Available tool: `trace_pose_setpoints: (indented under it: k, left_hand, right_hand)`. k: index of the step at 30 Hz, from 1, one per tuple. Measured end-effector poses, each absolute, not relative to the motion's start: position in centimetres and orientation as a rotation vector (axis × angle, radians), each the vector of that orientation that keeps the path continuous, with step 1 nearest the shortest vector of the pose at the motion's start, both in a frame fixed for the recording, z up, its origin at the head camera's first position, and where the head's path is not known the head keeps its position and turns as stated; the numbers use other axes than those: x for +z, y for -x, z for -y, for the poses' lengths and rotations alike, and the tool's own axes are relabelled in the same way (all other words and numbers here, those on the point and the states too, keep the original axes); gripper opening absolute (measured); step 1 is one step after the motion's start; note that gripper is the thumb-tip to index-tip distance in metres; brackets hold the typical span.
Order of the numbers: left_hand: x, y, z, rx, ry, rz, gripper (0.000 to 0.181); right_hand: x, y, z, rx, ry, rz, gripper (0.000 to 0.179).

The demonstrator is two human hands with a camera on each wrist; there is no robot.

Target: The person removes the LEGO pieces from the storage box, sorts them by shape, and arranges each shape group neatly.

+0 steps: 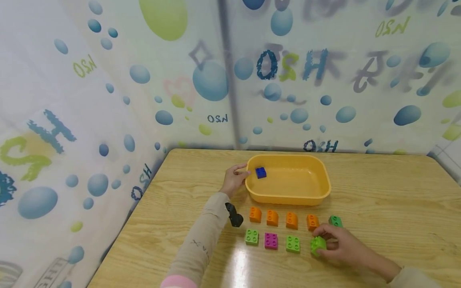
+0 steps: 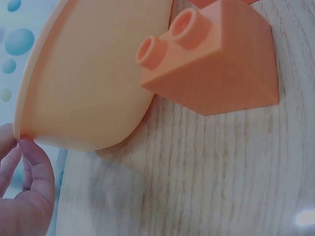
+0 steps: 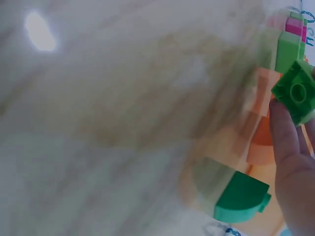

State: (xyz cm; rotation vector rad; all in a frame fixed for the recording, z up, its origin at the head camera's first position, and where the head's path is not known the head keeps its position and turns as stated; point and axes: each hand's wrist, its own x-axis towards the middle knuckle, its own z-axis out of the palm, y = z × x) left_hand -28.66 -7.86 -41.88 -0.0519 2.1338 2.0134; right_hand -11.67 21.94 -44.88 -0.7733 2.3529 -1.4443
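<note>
My left hand (image 1: 234,180) pinches the left rim of a yellow plastic basin (image 1: 288,199); in the left wrist view, thumb and fingers (image 2: 37,157) meet at that rim. One dark blue toy brick (image 1: 261,173) lies inside, near the basin's left end. At the right end of the front row, my right hand (image 1: 342,245) pinches a light green building brick (image 1: 318,245) between thumb and fingers. The right wrist view shows the hollow underside of this green brick (image 3: 298,91), tilted off the table.
Behind the front row of two light green bricks (image 1: 293,243) and a magenta brick (image 1: 271,241) stand several curved orange bricks (image 1: 291,220). A dark green brick (image 1: 335,221) sits at that row's right end. The wrist camera (image 1: 234,215) is strapped by the left sleeve. A printed curtain (image 1: 252,100) hangs behind the table.
</note>
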Motion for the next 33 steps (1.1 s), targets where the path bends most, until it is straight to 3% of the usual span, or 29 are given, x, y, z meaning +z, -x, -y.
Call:
trace_pose_setpoints:
  k: [17, 25, 33]
  left_hand:
    - [-42.24, 29.11, 7.69, 1.984, 0.133, -2.181, 0.037]
    - [-42.2, 29.06, 7.62, 1.98, 0.123, -2.189, 0.037]
    - [-42.31, 28.99, 7.64, 1.993, 0.102, -2.185, 0.037]
  right_hand:
    - [-45.58, 11.18, -21.66, -1.421, 0.696, -2.44, 0.049]
    - [-45.4, 10.9, -21.37, -1.352, 0.593, -2.446, 0.049]
    - [-45.87, 10.72, -21.6, -1.347, 0.687, -2.485, 0.048]
